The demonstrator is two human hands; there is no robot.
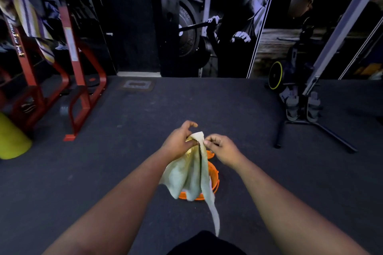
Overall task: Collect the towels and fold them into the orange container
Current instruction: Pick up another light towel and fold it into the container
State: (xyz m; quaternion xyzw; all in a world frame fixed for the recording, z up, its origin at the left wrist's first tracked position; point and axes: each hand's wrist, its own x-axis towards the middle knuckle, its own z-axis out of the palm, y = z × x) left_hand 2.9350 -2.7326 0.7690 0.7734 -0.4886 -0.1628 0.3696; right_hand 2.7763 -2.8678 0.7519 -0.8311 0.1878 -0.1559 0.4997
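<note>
Two bare hands raised over the orange container (214,178), both gripping one pale towel (190,174). Left hand (179,143): fingers (191,124) curled, top of the towel bunched against the palm. Right hand (222,147): thumb and fingers (208,141) pinching the towel's upper edge just beside the left hand. Towel hanging in loose folds straight down in front of the container, hiding most of its rim and inside; one narrow tail trailing lower, past the container's near side. Container standing on the dark rubber floor (124,151), only its right wall and a strip of its near rim showing. Possibly more cloth inside, too hidden to tell. Well to the left of the container, a red steel frame (83,80) with a striped towel (31,16) draped high on it, and a yellow-green cylinder (11,138) at the left edge. Well to the right and beyond, a grey stand (310,114) on splayed legs. Beyond the container, a wall mural (207,27) of a barbell lifter.
</note>
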